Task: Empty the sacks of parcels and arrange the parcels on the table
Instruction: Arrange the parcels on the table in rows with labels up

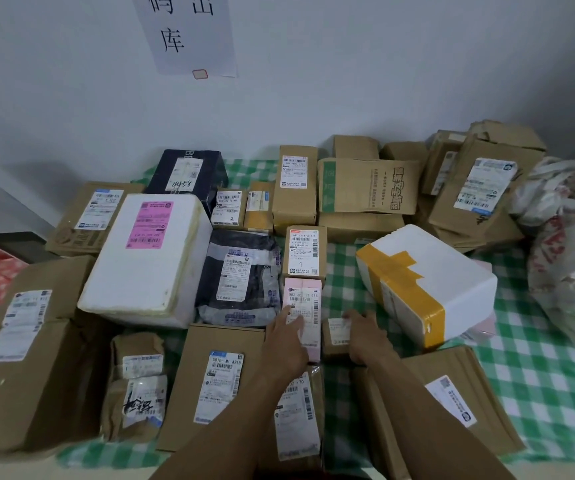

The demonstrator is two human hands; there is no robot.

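Many parcels lie on a table with a green checked cloth (535,362). My left hand (287,341) rests on a pink parcel (303,296) near the middle, fingers fairly straight on its label. Just right of it, my right hand (365,336) holds a small brown box (336,336), fingers curled over its right side. A white foam box with yellow tape (428,285) sits tilted to the right of that hand. A large white foam box with a pink label (147,261) lies to the left. White sacks (570,258) bulge at the right edge.
Cardboard boxes crowd the back row and the right corner (480,188). A dark plastic mailer (241,278) lies beside the pink parcel. Big brown boxes sit at front left (26,358) and front right (445,410). The wall stands close behind the table.
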